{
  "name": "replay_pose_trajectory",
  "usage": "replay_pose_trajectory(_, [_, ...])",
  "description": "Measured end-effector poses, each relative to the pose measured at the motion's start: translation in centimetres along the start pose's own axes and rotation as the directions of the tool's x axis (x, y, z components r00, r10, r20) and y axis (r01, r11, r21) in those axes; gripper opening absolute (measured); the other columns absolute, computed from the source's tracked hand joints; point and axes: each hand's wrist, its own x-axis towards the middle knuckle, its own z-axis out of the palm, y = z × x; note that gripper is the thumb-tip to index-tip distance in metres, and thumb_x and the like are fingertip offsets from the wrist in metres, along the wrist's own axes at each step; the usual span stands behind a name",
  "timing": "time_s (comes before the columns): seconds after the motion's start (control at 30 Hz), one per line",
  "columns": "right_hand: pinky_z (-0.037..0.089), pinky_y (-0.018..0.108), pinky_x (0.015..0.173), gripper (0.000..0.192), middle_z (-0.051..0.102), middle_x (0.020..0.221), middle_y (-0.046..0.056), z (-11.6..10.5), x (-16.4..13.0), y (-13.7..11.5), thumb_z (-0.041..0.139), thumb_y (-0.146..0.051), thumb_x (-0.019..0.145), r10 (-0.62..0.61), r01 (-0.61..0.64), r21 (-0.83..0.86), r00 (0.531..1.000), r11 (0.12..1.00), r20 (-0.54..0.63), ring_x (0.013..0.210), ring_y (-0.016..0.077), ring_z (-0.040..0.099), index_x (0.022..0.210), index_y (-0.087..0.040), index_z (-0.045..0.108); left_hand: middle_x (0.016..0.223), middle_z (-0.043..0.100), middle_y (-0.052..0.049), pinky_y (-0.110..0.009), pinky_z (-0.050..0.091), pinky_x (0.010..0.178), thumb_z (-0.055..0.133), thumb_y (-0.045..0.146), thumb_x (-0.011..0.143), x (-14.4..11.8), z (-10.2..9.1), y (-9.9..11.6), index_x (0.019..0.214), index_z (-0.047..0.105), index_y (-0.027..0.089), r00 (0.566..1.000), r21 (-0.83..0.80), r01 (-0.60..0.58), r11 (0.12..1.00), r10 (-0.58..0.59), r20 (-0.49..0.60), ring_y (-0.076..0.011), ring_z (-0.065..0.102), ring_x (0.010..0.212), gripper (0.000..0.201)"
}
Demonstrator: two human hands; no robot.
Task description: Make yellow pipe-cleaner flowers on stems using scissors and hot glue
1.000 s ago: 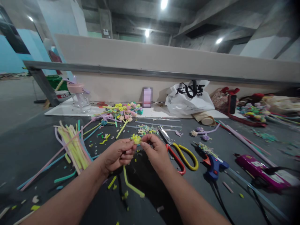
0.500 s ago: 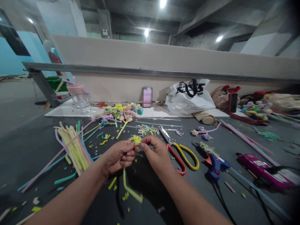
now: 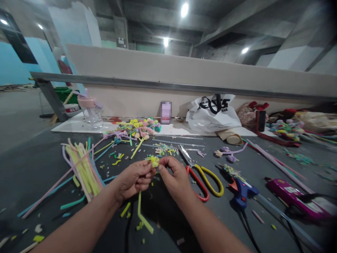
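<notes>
Two hands are pinching a small yellow fuzzy pipe-cleaner flower above the middle of the dark grey desk.

Toward the desk's left edge, a loose bundle of yellow, pink and teal pipe cleaners (image 3: 81,168) is lying fanned out. The left hand (image 3: 133,179) is curling its fingers shut around the flower's yellow-green stem (image 3: 140,212), which is hanging bent toward the near edge. The small yellow fuzzy pipe-cleaner flower (image 3: 154,161) is sitting between both hands, and the right hand (image 3: 175,177) is pressing thumb and forefinger together on its head. Just right of that hand, red-and-yellow-handled scissors (image 3: 202,174) are lying on the desk (image 3: 31,165), then a blue glue gun (image 3: 242,191), and a magenta plastic tool (image 3: 292,195) nearer the right edge.
</notes>
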Motion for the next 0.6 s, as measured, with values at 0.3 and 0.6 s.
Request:
replay_pose_trajectory(0.3, [0.038, 0.032, 0.069, 0.008, 0.055, 0.069, 0.002, -0.70, -0.10, -0.05, 0.048, -0.013, 0.077, -0.211, 0.214, -0.066, 0.976, 0.975, 0.048, 0.069, 0.0167, 0.050, 0.074, -0.018, 0.053, 0.056, 0.038, 0.006, -0.011, 0.013, 0.033, 0.050, 0.025, 0.084, -0.19, 0.00, -0.01, 0.072, 0.048, 0.013, 0.999, -0.036, 0.023, 0.999, -0.021, 0.037, 0.0015, 0.017, 0.036, 0.017])
replay_pose_trajectory(0.6, [0.040, 0.025, 0.059, 0.004, 0.053, 0.070, -0.001, -0.63, 0.10, -0.11, 0.054, -0.023, 0.078, 0.108, -0.110, 0.371, 0.994, 0.922, 0.027, 0.062, 0.0126, 0.049, 0.080, -0.020, 0.057, 0.052, 0.035, 0.008, -0.013, 0.014, 0.037, 0.056, 0.027, 0.080, -0.62, 0.21, 0.22, 0.071, 0.049, 0.015, 0.989, 0.075, -0.146, 0.986, 0.145, 0.019, -0.0008, 0.018, 0.038, 0.017])
